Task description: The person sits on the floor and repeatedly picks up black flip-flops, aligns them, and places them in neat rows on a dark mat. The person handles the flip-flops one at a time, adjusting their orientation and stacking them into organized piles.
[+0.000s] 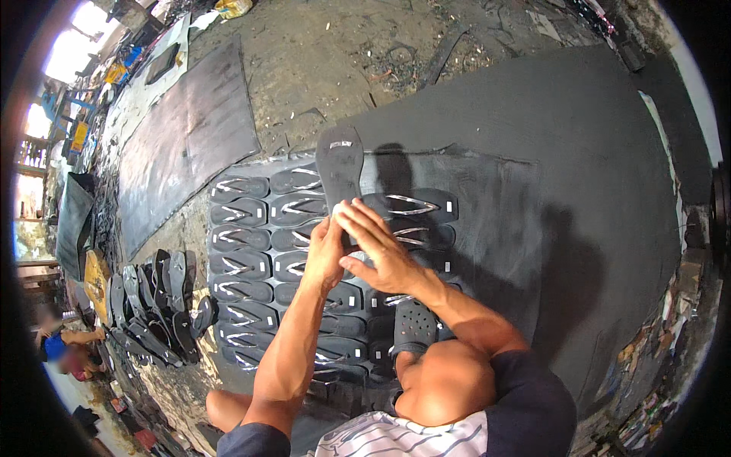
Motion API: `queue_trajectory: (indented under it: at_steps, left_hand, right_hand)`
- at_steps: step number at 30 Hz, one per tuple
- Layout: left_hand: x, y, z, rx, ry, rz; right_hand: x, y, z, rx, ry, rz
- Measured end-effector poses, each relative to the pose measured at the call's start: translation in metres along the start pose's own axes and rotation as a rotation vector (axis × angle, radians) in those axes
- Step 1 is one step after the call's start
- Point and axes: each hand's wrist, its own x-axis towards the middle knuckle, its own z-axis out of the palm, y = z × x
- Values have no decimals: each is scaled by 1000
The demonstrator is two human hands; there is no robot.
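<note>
A dark grey flip-flop (pixel 339 160) is raised above the rows in front of me, its wide end pointing away and a small pale label near that end. My left hand (pixel 326 251) grips its near end, which the hands mostly hide. My right hand (pixel 381 247) leans over the same end, fingers stretched out and fingertips meeting the left hand's. Below them, flip-flops with shiny straps (pixel 242 239) lie side by side in columns on a dark sheet. Another flip-flop (pixel 426 205) lies just right of my right hand, in shadow.
A black perforated clog (pixel 416 324) is on my foot beside the rows. More footwear (pixel 156 301) is heaped at the left, near a tan sole (pixel 97 278). Large dark sheets (pixel 194 141) cover parts of the littered floor. Another person (pixel 65 339) is at the far left.
</note>
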Motion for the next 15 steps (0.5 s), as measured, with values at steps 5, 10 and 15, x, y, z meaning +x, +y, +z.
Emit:
queue_trajectory:
  at_steps: [5, 10, 15]
  left_hand:
    - [28, 16, 32, 225, -408, -223]
    - [128, -1, -12, 487, -18, 53]
    - [181, -55, -35, 594, -49, -53]
  right_hand:
    - [-19, 58, -53, -12, 221, 218]
    - [-31, 145, -106, 555, 574, 615]
    - [-33, 201, -93, 628, 456, 809]
